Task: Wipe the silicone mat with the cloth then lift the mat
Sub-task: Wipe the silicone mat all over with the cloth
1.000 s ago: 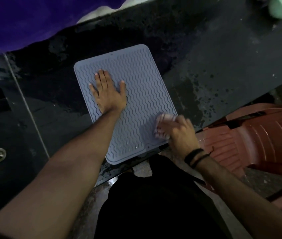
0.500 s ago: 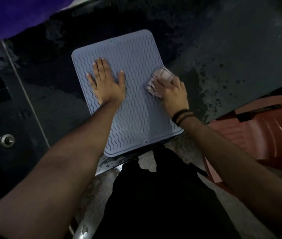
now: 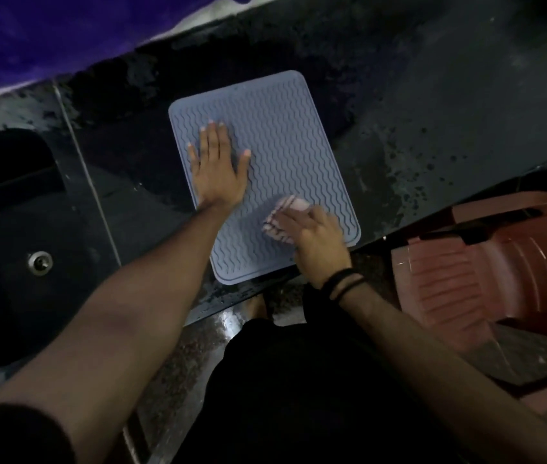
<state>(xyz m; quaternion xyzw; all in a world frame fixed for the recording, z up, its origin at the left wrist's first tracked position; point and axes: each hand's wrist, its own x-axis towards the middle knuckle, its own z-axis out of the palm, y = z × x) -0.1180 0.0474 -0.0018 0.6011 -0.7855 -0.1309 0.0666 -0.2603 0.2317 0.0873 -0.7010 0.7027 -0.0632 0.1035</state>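
Left hand (image 3: 218,172) is flat, fingers spread, pressing the silicone mat (image 3: 285,135) onto the dark wet surface (image 3: 432,112). Right hand (image 3: 318,242) has its grip bunched round the striped cloth (image 3: 283,217) near the mat's front edge.

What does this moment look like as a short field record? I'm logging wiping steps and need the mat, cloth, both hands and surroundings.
mat: grey-blue silicone mat, wavy ribs, lying flat on the dark wet counter
cloth: pale striped cloth, bunched, on the mat's near right part
left hand: left hand pressed flat on the mat, fingers straight
right hand: right hand grips the cloth
wrist: black bands on the right wrist
nearby: red plastic chair at right; sink drain at left
lift: not yet done
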